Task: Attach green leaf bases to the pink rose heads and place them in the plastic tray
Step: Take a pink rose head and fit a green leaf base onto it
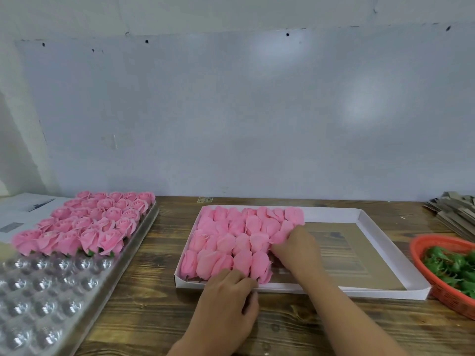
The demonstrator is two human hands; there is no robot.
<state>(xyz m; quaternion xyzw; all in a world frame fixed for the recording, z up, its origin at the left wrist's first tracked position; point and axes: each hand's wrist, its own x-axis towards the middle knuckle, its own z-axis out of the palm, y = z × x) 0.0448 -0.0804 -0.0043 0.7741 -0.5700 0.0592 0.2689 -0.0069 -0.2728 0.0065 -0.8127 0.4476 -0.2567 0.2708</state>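
Left hand (228, 294) seemingly pinching rose heads (231, 242); right hand (295, 249) curled among them.

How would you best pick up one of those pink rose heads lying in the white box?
Probably by its narrow base, coming from the near side. The rose heads lie on their sides in the white box, bases pointing toward the person, and the petals look soft. The left hand reaches in from that near edge; the right hand rests among them.
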